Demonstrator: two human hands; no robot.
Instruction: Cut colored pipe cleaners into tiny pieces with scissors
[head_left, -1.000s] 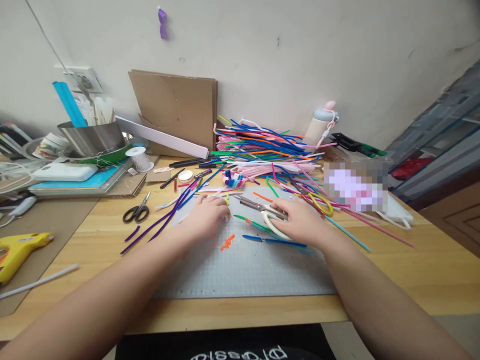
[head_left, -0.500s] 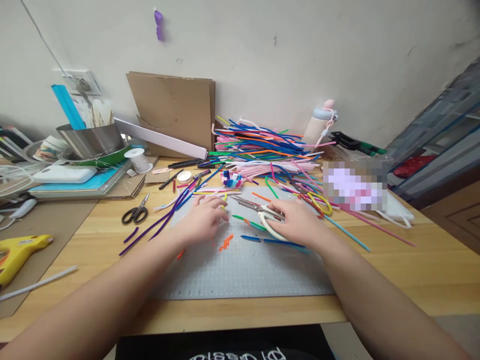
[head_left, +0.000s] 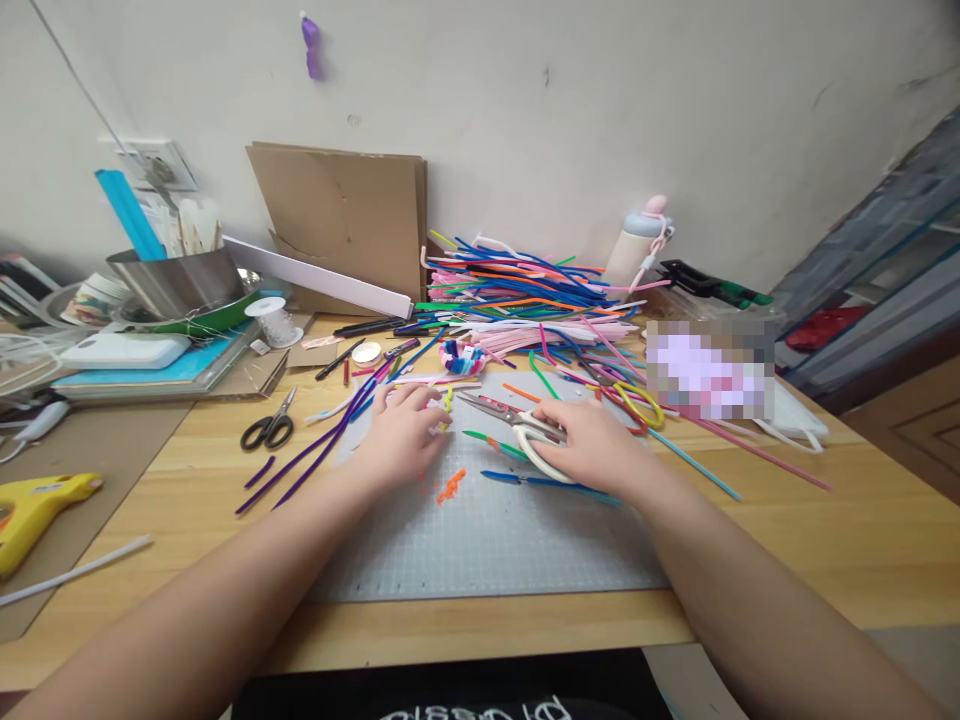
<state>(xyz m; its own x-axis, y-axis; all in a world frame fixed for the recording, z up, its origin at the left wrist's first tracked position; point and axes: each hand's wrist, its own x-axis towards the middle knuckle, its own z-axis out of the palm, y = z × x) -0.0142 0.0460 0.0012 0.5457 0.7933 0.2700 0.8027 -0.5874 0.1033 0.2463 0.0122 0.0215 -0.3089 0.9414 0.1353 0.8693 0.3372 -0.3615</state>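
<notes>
My right hand [head_left: 592, 442] is wrapped round the pale handles of a pair of scissors [head_left: 536, 440]. Their metal blades point left over the grey cutting mat [head_left: 495, 560]. Left of the blade tips, my left hand [head_left: 401, 432] rests low over the mat with its fingers curled. A small pale pinkish thing shows by those fingers, too covered to name, and a short yellow pipe cleaner piece [head_left: 448, 398] is just beyond them. Orange fuzzy scraps [head_left: 451, 487], a green pipe cleaner [head_left: 491, 442] and a blue pen-like stick [head_left: 502, 478] lie between the hands.
A heap of coloured pipe cleaners [head_left: 525, 285] lies by the wall, with a striped fuzzy ring [head_left: 463, 357] before it. Black scissors [head_left: 268, 430], purple pipe cleaners [head_left: 319, 450] and a yellow glue gun [head_left: 45, 515] are left. Yellow-and-red-handled scissors [head_left: 637, 405] lie right.
My left hand has shifted slightly left and its fingers have curled in more. An orange scrap by its wrist is now covered. My right hand and the scissors have barely moved.
</notes>
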